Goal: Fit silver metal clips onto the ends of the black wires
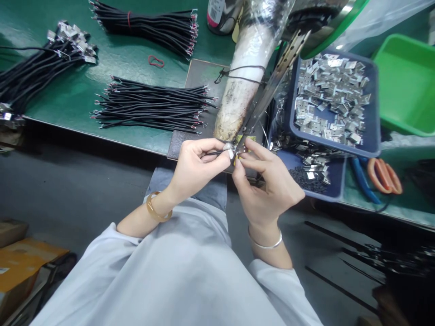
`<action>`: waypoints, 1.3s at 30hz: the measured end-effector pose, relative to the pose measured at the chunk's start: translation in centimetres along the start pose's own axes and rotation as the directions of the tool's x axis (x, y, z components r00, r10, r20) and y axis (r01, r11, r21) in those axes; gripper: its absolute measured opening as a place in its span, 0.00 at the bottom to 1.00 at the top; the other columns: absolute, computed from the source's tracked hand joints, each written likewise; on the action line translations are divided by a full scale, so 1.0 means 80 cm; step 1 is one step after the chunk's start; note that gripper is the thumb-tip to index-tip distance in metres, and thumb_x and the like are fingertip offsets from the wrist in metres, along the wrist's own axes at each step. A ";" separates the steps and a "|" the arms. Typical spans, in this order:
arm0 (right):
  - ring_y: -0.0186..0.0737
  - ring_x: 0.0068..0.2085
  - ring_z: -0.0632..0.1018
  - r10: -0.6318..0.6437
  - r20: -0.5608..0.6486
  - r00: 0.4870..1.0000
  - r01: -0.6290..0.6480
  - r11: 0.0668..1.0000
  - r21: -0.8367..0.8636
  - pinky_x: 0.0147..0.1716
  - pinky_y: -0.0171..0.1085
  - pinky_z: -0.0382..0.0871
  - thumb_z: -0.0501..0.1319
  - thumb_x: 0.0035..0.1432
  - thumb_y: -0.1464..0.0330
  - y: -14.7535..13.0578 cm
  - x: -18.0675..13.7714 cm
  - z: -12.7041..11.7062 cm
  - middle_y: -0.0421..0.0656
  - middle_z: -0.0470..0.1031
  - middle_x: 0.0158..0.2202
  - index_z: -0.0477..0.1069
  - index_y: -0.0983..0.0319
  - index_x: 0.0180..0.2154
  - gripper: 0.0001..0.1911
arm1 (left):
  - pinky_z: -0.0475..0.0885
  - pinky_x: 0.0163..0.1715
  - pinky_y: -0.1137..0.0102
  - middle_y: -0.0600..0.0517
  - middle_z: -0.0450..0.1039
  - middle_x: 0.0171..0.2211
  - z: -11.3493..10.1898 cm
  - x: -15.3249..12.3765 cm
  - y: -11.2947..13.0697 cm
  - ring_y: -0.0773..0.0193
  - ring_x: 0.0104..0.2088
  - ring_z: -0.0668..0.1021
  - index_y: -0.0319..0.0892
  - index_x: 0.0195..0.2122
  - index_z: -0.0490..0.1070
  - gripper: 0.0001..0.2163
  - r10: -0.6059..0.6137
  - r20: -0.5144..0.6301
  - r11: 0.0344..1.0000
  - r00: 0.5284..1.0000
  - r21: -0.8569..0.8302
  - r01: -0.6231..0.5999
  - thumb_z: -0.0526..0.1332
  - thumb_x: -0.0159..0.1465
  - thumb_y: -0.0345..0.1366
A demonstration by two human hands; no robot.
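My left hand (pixel 200 165) is closed in a pinch on a black cable (pixel 214 153), close to the dark work plate's front edge. White coverings show on its thumb and fingertip. My right hand (pixel 267 179) meets it from the right, thumb and fingers pinched around something small that the fingers mostly hide. Just above the fingertips come the lower end of a plastic-wrapped white tube (pixel 238 97) and a perforated metal bar (pixel 272 79). To the left, black cables with stripped wire ends (pixel 152 104) lie in a loose row.
Another cable bundle (pixel 146 25) is tied with a red band; a loose red band (pixel 156 61) lies below it. Cables with metal connectors (pixel 71 40) are at far left. On the right stand a blue bin (pixel 378 104) of metal parts, a lower bin (pixel 336 194), a green bin (pixel 408 86) and orange-handled pliers (pixel 384 175).
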State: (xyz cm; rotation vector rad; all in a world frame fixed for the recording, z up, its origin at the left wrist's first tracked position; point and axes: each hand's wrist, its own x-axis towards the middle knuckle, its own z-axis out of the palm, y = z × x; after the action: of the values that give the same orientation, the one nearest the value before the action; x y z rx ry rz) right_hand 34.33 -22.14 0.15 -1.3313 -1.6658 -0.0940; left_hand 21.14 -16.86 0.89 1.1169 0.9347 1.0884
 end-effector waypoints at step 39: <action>0.31 0.18 0.64 0.335 0.357 0.872 -0.169 0.890 -0.423 0.23 0.34 0.49 0.64 0.57 0.64 0.022 0.029 -0.014 0.36 0.64 0.16 0.63 0.60 0.21 0.16 | 0.58 0.16 0.81 0.52 0.75 0.21 -0.031 -0.048 0.001 0.75 0.18 0.66 0.36 0.26 0.80 0.04 0.019 0.179 0.977 0.984 0.206 -0.057 0.64 0.53 0.29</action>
State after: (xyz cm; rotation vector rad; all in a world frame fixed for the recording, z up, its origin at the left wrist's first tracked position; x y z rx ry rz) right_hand 36.58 -20.43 1.56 -1.9741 -1.8686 0.0376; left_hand 17.87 -20.04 0.64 1.3866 0.9053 0.9193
